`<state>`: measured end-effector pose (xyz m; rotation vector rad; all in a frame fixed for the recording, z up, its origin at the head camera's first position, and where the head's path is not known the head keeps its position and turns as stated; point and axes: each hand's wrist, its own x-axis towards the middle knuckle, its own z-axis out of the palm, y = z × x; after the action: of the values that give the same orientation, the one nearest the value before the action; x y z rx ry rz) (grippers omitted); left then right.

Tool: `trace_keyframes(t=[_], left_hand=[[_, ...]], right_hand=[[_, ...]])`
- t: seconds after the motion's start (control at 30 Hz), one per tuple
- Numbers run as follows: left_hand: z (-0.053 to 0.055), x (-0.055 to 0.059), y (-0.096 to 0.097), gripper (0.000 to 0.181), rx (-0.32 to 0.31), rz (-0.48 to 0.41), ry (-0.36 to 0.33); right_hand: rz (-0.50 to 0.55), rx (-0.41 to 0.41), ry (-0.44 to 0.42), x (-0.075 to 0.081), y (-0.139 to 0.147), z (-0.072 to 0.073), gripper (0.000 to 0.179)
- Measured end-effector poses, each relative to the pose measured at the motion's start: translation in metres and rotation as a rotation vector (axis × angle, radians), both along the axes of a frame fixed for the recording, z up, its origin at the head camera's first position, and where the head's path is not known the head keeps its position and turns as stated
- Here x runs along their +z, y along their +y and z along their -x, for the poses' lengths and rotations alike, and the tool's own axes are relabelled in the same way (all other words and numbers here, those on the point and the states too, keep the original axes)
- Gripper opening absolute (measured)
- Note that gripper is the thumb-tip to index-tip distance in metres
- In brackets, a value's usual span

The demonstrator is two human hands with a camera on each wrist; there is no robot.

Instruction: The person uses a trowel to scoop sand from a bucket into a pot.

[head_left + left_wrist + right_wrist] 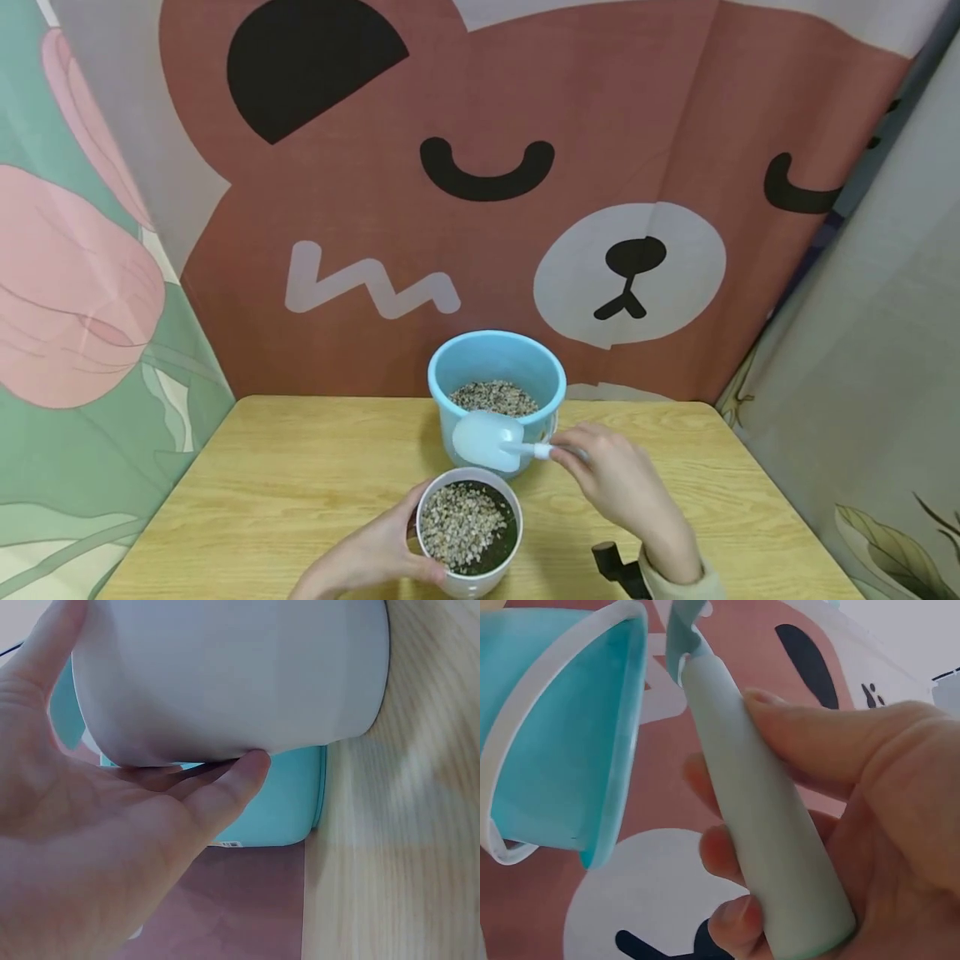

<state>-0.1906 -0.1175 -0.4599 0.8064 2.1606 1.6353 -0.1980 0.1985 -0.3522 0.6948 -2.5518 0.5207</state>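
Note:
With its thumb and fingers around the side, my left hand (pixel 378 546) grips a white flower pot (pixel 470 586). Pale gravel (pixel 459 527) covers most of the dark soil (pixel 498 557) inside it; the soil shows along the right and lower side. My right hand (pixel 626 479) holds a light blue hand shovel (pixel 487 440) by its pale handle (pixel 757 817), fingers wrapped round it. The shovel's blade hangs in front of the blue bucket (pixel 498 340), above the pot's far rim. No gravel can be made out on the blade.
The bucket holds gravel (pixel 495 398) and stands near the back edge of the wooden table (pixel 322 467); its white handle (pixel 547 667) hangs at the side. Behind the table hangs a printed bear cloth (pixel 360 208). A black strap piece (pixel 621 571) sits by the right wrist.

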Motion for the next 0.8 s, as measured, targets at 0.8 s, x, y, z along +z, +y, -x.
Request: trace_keyframes(t=[0.8], left_hand=[[0.034, 0.031, -0.015, 0.090, 0.121, 0.106, 0.006]], right_hand=[[0.219, -0.112, -0.258, 0.030, 0.028, 0.055, 0.014]])
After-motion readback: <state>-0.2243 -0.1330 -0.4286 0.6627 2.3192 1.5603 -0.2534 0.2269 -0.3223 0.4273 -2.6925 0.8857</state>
